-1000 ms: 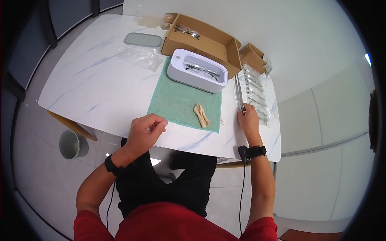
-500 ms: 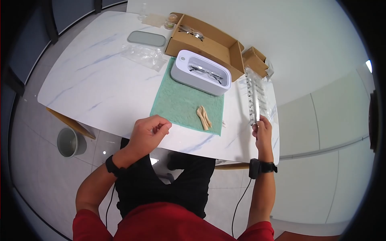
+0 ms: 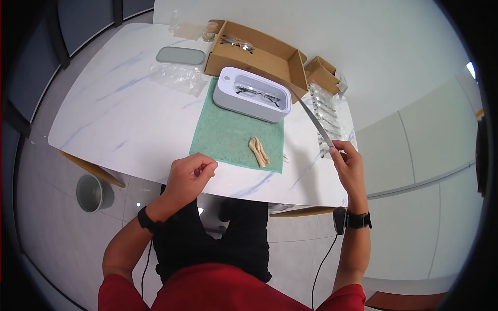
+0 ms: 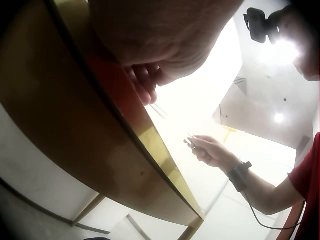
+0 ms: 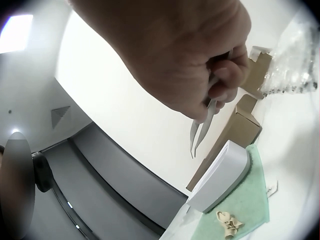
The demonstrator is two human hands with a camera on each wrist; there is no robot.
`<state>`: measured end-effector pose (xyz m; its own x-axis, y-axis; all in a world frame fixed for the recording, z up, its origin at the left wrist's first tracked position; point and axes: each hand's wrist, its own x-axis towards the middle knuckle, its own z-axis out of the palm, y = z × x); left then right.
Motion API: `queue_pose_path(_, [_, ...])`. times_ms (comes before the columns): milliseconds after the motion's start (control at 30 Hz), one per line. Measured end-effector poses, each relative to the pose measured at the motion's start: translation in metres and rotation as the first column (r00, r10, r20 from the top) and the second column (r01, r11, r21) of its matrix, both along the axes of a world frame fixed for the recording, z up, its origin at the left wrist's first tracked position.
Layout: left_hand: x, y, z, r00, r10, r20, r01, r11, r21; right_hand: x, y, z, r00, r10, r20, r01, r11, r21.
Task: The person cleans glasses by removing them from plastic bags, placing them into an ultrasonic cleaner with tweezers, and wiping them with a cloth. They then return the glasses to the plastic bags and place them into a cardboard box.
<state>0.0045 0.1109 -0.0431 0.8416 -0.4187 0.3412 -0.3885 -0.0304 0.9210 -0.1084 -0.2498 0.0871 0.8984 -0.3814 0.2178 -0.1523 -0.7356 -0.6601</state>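
My right hand (image 3: 348, 165) holds metal tweezers (image 3: 316, 120) above the table's right side, their tips pointing up and left towards the white cleaner. In the right wrist view the hand (image 5: 185, 60) pinches the tweezers (image 5: 200, 131), whose two tips stand slightly apart. My left hand (image 3: 188, 176) rests at the table's front edge with loosely curled fingers and nothing in them. The white cleaner (image 3: 249, 107), with glasses (image 3: 258, 94) in its basin, stands on a green cloth (image 3: 223, 136). Beige finger cots or a crumpled beige piece (image 3: 259, 152) lie on that cloth.
Behind the cleaner is a cardboard box (image 3: 264, 56) holding more glasses (image 3: 237, 43). Bagged items (image 3: 326, 115) line the right side, below a small carton (image 3: 322, 75). A grey lid (image 3: 180, 55) and clear plastic bag (image 3: 179, 78) lie at the back left.
My right hand has moved right and lifted the tweezers from beside the bagged items; their tips have swung left towards the cleaner. My left hand has stayed nearly still.
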Motion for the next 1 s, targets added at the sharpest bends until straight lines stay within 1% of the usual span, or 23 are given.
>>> queue_pose_path(67, [-0.001,0.000,-0.001,1.000,0.005,-0.003,-0.005,1.000,-0.014,0.008,0.002,0.004,0.999,0.051,-0.002,-0.051,0.995,-0.080])
queue_pose_path(167, [0.000,0.001,0.001,1.000,0.007,-0.008,-0.007,1.000,-0.023,0.014,0.007,0.012,0.992,0.064,-0.110,-0.082,0.983,-0.165])
queue_pose_path(267, [0.000,0.001,0.000,1.000,0.002,-0.001,-0.002,1.000,-0.025,0.019,0.008,0.014,0.987,0.025,-0.159,-0.043,0.993,-0.109])
queue_pose_path(467, [0.000,0.002,0.000,0.999,-0.020,0.045,0.021,1.000,-0.021,0.029,0.005,0.015,0.980,0.022,-0.199,-0.041,0.995,-0.091])
queue_pose_path(500, [0.000,0.002,0.000,0.999,-0.020,0.045,0.021,1.000,-0.023,0.029,0.007,0.018,0.982,0.030,-0.189,-0.067,0.979,-0.193])
queue_pose_path(567, [-0.001,0.004,0.000,0.999,-0.015,0.052,0.017,1.000,-0.025,0.031,0.016,0.025,0.983,0.056,-0.173,-0.120,0.914,-0.388])
queue_pose_path(667, [-0.001,0.004,0.000,0.997,-0.013,0.075,0.016,0.999,-0.032,0.032,0.027,0.029,0.989,0.067,-0.134,-0.129,0.838,-0.531])
queue_pose_path(767, [-0.001,0.003,-0.001,0.995,-0.014,0.101,0.018,0.999,-0.040,0.035,0.035,0.030,0.992,0.073,-0.104,-0.121,0.791,-0.599])
queue_pose_path(867, [0.000,0.004,0.000,0.993,-0.018,0.116,0.022,0.999,-0.035,0.040,0.038,0.029,0.991,0.097,-0.086,-0.130,0.714,-0.688])
queue_pose_path(1000, [-0.001,0.005,0.001,0.994,0.002,0.112,0.005,0.998,-0.062,0.036,0.042,0.033,0.995,0.061,-0.080,-0.100,0.689,-0.718])
